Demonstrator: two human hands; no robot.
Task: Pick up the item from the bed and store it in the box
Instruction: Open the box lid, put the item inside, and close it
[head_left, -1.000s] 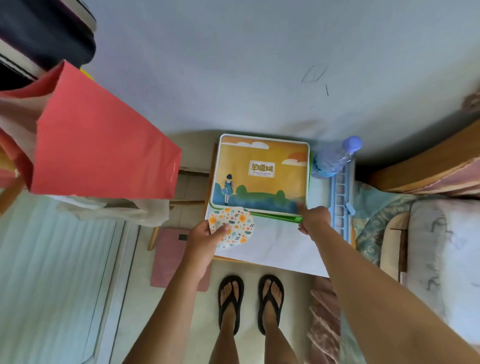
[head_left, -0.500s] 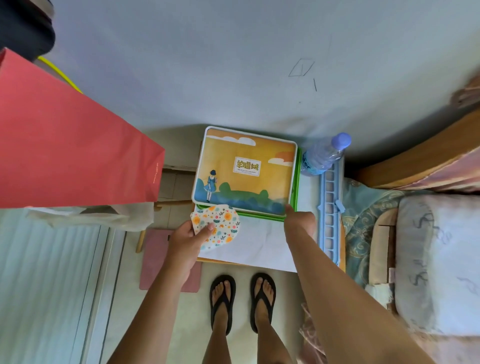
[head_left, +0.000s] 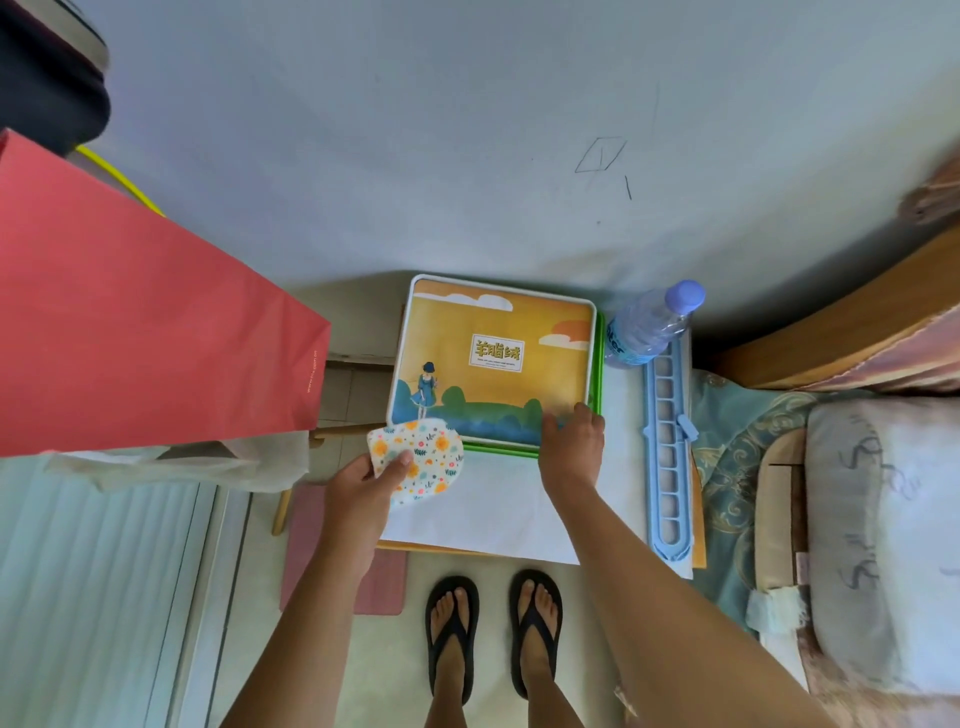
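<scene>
While right fingers (head_left: 574, 423) press the box (head_left: 496, 364), left fingers (head_left: 397, 462) pinch the cloth (head_left: 423, 460) — beside it.

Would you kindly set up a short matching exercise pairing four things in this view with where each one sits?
Things:
1. floral cloth
2. box
3. water bottle
4. red bag

Places:
A. far left of the view
B. under the right hand
C. in the left hand
D. right of the box, by the wall

Pairs: 1-C, 2-B, 3-D, 4-A
</scene>
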